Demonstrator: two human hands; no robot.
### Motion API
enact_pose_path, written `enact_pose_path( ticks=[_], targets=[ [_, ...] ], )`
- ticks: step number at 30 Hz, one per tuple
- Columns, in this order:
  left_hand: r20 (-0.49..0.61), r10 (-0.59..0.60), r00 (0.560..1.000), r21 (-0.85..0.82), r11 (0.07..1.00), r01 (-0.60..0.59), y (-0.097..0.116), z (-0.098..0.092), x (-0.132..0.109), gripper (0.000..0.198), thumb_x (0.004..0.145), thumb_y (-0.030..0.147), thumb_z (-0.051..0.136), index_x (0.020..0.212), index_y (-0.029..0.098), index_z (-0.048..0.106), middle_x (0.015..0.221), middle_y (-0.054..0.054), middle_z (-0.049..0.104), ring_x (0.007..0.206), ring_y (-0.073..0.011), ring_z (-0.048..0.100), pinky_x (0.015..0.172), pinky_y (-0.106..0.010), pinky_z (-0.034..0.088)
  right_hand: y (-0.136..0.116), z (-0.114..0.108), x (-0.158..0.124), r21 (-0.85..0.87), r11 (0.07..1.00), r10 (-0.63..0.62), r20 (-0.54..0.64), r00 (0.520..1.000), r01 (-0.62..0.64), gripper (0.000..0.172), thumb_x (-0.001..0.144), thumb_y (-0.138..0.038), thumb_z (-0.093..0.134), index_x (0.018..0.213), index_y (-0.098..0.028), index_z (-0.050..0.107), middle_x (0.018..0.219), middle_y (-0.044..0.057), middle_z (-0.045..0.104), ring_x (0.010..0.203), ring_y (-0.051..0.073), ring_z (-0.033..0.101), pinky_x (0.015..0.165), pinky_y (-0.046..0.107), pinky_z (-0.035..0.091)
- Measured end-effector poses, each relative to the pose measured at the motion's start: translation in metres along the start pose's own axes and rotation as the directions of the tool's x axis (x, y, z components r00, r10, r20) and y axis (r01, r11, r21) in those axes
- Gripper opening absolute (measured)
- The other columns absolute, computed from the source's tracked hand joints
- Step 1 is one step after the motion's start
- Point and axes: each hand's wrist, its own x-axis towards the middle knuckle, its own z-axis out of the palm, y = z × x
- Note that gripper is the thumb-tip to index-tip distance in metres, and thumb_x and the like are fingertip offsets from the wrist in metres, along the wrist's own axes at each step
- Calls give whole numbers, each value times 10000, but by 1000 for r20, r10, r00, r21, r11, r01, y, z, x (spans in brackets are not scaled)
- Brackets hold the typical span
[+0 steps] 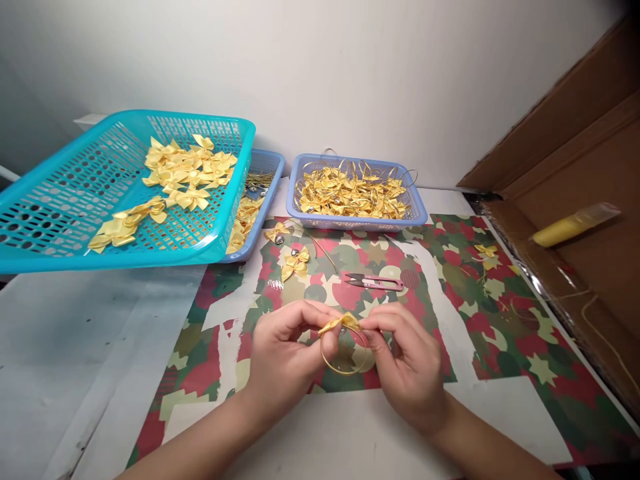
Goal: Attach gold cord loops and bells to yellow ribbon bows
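Observation:
My left hand [289, 343] is closed, pinching the left side of a yellow ribbon bow [349, 320]. From the bow hangs a thin gold loop [345, 372], with a small silvery ball partly hidden under the ribbon. The right end of the bow meets the pinched thumb and fingertips of my right hand [411, 360]; whether they grip ribbon or loop is hard to tell. Beyond my hands lies a pair of pink-handled thread snips [374, 282]. Two loose yellow bows with silvery balls, one of them a nearer bow [295, 264], rest beside a curved gold strand [325, 255].
A turquoise basket [220, 243] of yellow bows overlaps a blue basket [273, 193] at left. Another blue basket [350, 221] at the back holds bows with gold loops. Cardboard [590, 153] bounds the right side, with a yellow tube [567, 227] against it. Camouflage-patterned sheeting [530, 333] covers the table.

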Motion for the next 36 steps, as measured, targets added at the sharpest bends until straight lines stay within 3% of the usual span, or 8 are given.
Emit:
enact_pose_path(
  ticks=[19, 27, 31, 36],
  targets=[
    [20, 83, 996, 109, 990, -85, 0, -1, 0, 118, 764, 144, 712, 698, 186, 624, 753, -9, 728, 697, -135, 684, 625, -221, 559, 1, -1, 1, -46, 998, -42, 25, 999, 43, 222, 857, 22, 503, 928, -161, 608, 812, 32, 592, 770, 130, 587, 659, 246, 499],
    [43, 46, 998, 157, 986, -52, 0, -2, 0, 122, 757, 135, 714, 693, 195, 629, 737, -12, 726, 709, -150, 686, 642, -233, 554, 2, -1, 1, -38, 999, -33, 57, 998, 35, 237, 863, 18, 487, 941, -175, 603, 823, 41, 590, 766, 143, 580, 644, 265, 499],
    [46, -25, 999, 101, 995, 20, 1, -1, 1, 125, 752, 139, 718, 676, 192, 633, 727, -3, 723, 688, -127, 672, 627, -203, 547, 3, 0, -1, 10, 1000, 13, 76, 997, -13, 212, 875, -2, 484, 922, -179, 590, 814, 34, 574, 744, 138, 566, 615, 260, 481],
    [73, -189, 979, -46, 980, 193, 2, 0, 3, 118, 761, 195, 725, 671, 183, 649, 725, -10, 717, 655, -113, 650, 593, -191, 541, 4, -1, 1, 22, 999, 25, 99, 995, -27, 201, 885, -9, 468, 906, -180, 571, 813, 28, 555, 735, 129, 549, 602, 252, 468]
  ],
)
